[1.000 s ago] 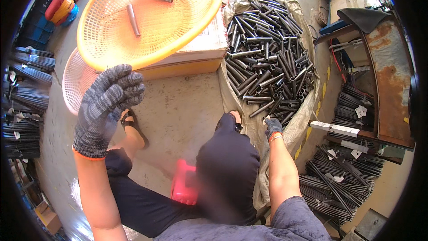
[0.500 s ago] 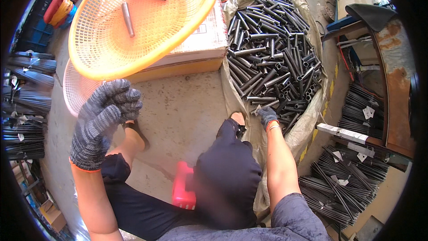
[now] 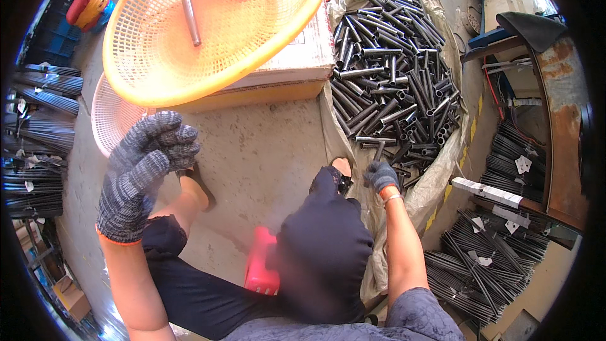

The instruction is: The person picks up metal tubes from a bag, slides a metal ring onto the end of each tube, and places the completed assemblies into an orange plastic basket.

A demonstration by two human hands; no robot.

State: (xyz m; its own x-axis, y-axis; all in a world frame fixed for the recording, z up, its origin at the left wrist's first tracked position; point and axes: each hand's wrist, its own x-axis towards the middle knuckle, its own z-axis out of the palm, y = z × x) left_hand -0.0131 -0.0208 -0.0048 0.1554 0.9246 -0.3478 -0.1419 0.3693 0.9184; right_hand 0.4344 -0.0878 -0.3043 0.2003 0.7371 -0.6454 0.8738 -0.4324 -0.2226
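Observation:
My right hand [image 3: 381, 177], in a grey knitted glove with an orange cuff, is closed on a short dark metal tube [image 3: 379, 151] that sticks up past the fingers. It is at the near edge of a big heap of similar metal tubes [image 3: 394, 76] lying on a pale woven sack [image 3: 413, 205]. My left hand [image 3: 150, 170], gloved the same way, is raised above my left knee, below the orange basket. Its fingers curl loosely and nothing shows in them. Two metal tubes [image 3: 190, 21] lie inside the tilted orange plastic basket [image 3: 183, 98].
The basket rests on a cardboard box [image 3: 278, 88]; a pinkish-white basket [image 3: 110, 120] is beneath it on the left. Bundles of long dark rods lie at the left [image 3: 41, 126] and right [image 3: 486, 271]. A rusty metal frame [image 3: 562, 132] stands far right. A red plastic object [image 3: 261, 265] is between my legs.
My right hand has drawn slightly back from the heap, and a tube now shows upright in its grip. My left hand has barely moved. The view has shifted slightly.

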